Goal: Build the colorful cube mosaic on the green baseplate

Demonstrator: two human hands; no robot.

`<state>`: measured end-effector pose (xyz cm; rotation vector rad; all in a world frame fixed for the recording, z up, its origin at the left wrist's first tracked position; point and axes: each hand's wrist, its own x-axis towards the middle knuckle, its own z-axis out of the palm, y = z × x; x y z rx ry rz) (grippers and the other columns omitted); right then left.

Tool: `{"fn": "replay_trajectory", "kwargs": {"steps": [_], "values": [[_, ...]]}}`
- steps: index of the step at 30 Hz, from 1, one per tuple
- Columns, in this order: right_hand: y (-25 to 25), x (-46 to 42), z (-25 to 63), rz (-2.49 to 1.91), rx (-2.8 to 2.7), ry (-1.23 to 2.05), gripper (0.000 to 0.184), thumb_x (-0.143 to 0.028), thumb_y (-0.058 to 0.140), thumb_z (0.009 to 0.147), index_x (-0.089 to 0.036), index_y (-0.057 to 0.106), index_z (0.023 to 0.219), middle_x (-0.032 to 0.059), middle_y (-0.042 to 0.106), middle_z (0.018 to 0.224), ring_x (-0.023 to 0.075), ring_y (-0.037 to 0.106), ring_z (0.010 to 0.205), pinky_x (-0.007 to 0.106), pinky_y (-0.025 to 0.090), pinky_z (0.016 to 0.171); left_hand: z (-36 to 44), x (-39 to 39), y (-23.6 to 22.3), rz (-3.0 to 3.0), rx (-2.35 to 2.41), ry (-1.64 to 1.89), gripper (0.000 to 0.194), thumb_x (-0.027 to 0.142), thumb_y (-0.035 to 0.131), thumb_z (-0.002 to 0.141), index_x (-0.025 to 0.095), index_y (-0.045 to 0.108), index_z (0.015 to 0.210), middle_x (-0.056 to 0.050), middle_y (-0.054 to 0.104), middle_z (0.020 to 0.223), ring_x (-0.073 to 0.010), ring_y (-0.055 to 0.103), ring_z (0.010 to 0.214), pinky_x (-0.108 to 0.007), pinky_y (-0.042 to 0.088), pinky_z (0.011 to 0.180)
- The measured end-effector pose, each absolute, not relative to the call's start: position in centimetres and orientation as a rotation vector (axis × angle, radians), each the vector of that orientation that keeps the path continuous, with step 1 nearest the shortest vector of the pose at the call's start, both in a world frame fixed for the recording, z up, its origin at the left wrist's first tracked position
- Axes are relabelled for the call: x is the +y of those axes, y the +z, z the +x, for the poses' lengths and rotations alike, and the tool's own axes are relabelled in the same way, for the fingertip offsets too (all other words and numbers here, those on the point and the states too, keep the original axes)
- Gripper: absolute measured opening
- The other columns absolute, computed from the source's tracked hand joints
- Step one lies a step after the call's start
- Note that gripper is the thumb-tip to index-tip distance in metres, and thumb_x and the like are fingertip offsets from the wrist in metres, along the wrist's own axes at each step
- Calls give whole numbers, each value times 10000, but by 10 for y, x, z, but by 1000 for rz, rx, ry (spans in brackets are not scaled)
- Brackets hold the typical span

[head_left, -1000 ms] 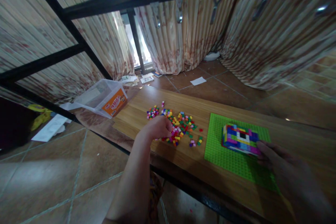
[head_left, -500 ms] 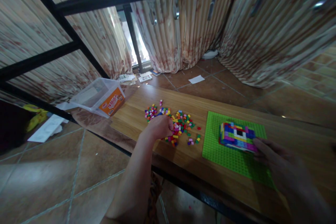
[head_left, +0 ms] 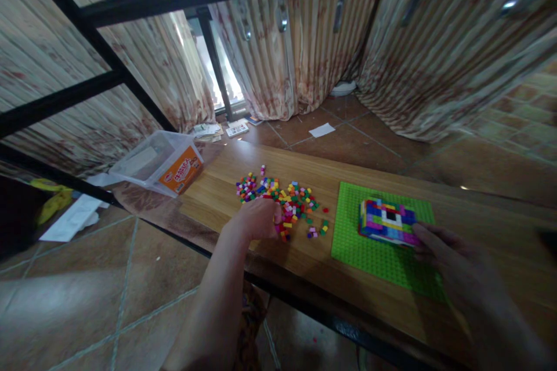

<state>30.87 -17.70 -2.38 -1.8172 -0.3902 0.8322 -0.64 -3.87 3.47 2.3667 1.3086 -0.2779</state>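
A pile of small multicoloured toy bricks lies spread over the wooden bench. My left hand is at the near edge of this pile, its fingers curled down among the bricks; whatever they pinch is hidden. On the right lies a green studded baseplate. Over it sits a boxy brick model in blue, purple, red and yellow, with a white-framed dark square on top. My right hand grips the model's right end between thumb and fingers. I cannot tell whether the model touches the baseplate.
A clear plastic tub with an orange label stands at the bench's left end. Dark metal bars with hanging clips cross above the bench. Beyond it are curtains, papers and a tiled floor.
My left hand has shifted slightly toward me within the pile. My right hand keeps its grip on the brick model. The whole view has moved a little.
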Motion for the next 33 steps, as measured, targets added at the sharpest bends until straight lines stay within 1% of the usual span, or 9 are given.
{"fn": "replay_trajectory", "kwargs": {"steps": [5,10,15,19,21,23,27,30,33], "values": [[-27,-177,309,-1809,-449,823,341,-415,826,577,-179,748,809,17,692,728,119,585,596,196,503,498,-8,-36,32,2346,1270,-250,53,189,660,696,183,711,706,-25,691,721,-166,616,685,-245,384,582],[-29,-177,309,-1770,-416,835,345,-420,836,573,-175,745,798,16,685,706,107,571,580,191,488,495,-16,-25,26,2213,1176,39,51,209,647,702,171,677,720,5,664,687,-138,587,649,-218,390,575],[-29,-174,308,-1744,-502,807,410,-491,812,576,-159,737,804,29,685,699,133,577,572,240,483,488,-11,-22,19,2008,1014,341,97,240,655,752,158,644,804,10,641,686,-123,570,619,-213,399,566],[-15,-174,301,-1822,-505,464,379,-493,739,667,-145,724,817,8,631,604,141,559,540,256,465,496,3,-25,16,1864,865,450,76,213,641,780,156,595,804,8,627,713,-122,584,652,-220,425,606],[-5,-176,289,-1808,-532,174,322,-453,707,736,-152,726,852,22,663,660,154,598,596,274,496,566,12,-27,15,1831,815,486,64,187,641,781,152,590,798,7,617,729,-118,584,671,-219,432,627],[1,-179,271,-1661,-675,69,275,-441,701,772,-175,724,840,39,707,754,170,643,678,303,530,655,21,-31,16,1814,762,529,49,179,637,797,145,605,810,5,609,747,-109,572,683,-214,429,637],[1,-177,226,-1525,-1025,419,227,-404,688,829,-223,729,959,44,732,889,173,664,777,311,542,711,40,-43,19,1764,637,572,79,215,643,840,138,626,846,5,592,760,-101,553,691,-210,429,641],[-6,-168,201,-1416,-963,628,251,-393,707,811,-214,708,987,35,713,841,150,640,699,272,522,617,51,-53,24,1700,578,558,120,250,657,849,134,630,859,4,590,753,-101,553,675,-212,433,629],[-10,-158,192,-1295,-856,747,201,-367,730,781,-223,711,920,-2,692,751,122,604,619,246,494,569,60,-59,27,1678,558,555,129,257,656,852,128,646,856,2,596,732,-93,533,647,-202,416,599]]}}
